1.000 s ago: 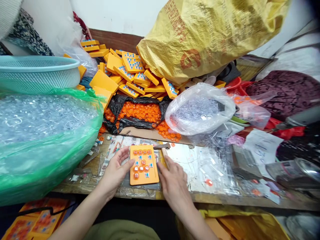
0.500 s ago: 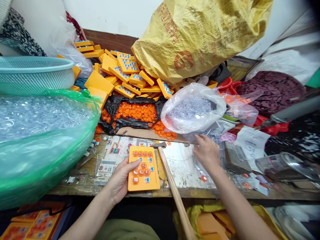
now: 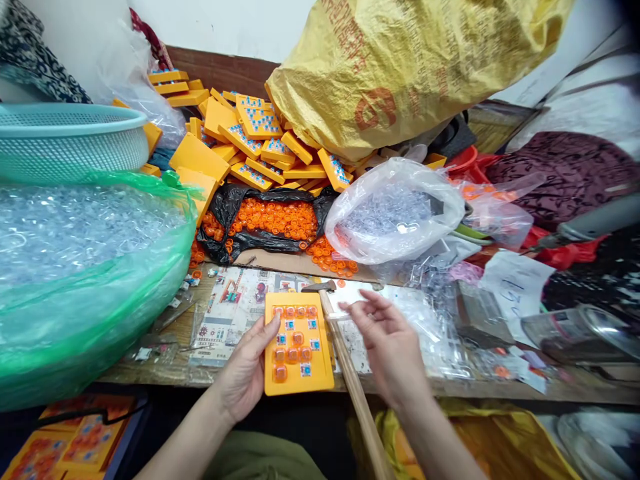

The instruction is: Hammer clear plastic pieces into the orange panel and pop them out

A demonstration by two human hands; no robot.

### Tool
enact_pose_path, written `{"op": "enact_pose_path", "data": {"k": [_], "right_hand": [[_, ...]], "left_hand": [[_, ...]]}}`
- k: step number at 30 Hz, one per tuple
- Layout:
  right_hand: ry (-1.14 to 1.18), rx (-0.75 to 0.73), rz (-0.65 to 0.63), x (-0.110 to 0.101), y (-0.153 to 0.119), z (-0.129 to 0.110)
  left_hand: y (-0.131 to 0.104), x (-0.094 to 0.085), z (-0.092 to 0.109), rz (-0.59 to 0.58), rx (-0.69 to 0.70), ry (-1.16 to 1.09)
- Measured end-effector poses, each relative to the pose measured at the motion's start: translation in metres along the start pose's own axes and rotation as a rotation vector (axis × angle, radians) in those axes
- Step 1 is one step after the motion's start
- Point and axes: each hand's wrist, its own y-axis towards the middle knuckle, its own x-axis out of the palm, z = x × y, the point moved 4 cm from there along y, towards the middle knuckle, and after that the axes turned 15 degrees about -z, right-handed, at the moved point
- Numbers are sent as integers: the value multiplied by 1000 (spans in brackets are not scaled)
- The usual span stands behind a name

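Observation:
My left hand (image 3: 249, 365) grips the left edge of a yellow plastic panel (image 3: 323, 380), its thumb lying on the front face. Several clear orange button caps (image 3: 279, 373) sit on the panel, and blue-and-white switches (image 3: 305, 370) show uncovered between them. To the right, my right hand (image 3: 387, 347) hovers over the worktop with thumb and forefinger pinched on a small clear plastic piece (image 3: 337, 318), whose exact shape is blurred. Below that piece passes the wooden handle (image 3: 353, 380) of a hammer (image 3: 320, 287), whose head rests beyond the panel.
A black bag of orange rings (image 3: 275, 220) and a white bag of clear plastic pieces (image 3: 390, 213) stand behind. Yellow panels (image 3: 257, 123) are heaped at the back under a yellow sack (image 3: 400, 73). A green bag (image 3: 90, 307) fills the left; a clear jar (image 3: 575, 333) lies right.
My right hand has come left from beside the white bag toward the panel, a clear piece now at its fingertips. The panel in my left hand appears slightly lower and farther right.

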Motion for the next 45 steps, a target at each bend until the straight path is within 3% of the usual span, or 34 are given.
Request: {"op": "enact_pose_path", "data": {"k": [2,5,10,12,14,16,20,22,27,31,34,36,41,43,45], "right_hand": [[412,78,-45,30,-18,-15],[594,104,-28,59,-33,-28],[138,-269,-51,67,-39,-39],[-7,-344,-16,67,-41,-41],[-46,-260,77,64,-40,-38],[45,-93,89,63,-37,-31],[556,194,-277,80,-28,-22],[743,292,-355,84,-27,-22],[909,381,-261,87,-32,-21],[848,381,-307,91,-31,-17],[352,242,-395,75,-9,-15],[-52,176,-353,48,15,-11],[-568,271,-85,-45,64,18],[-727,314,-61,-67,71,32],[-837,325,-59,-75,71,45]], "left_hand": [[1,3,-2,-46,25,39],[0,6,-4,-110,75,82],[-3,6,-8,-123,163,94],[-5,7,-8,-107,193,98],[-6,8,-7,-86,200,112],[-7,9,-6,-54,193,136],[-7,8,-3,8,213,202],[-6,5,-3,27,222,242],[-2,-4,-6,103,236,383],[0,0,-5,85,237,287],[2,1,-2,68,195,165],[4,-2,0,95,150,111],[6,-16,4,134,72,-3],[7,-18,5,106,65,-32],[6,-19,6,71,65,-37]]}}
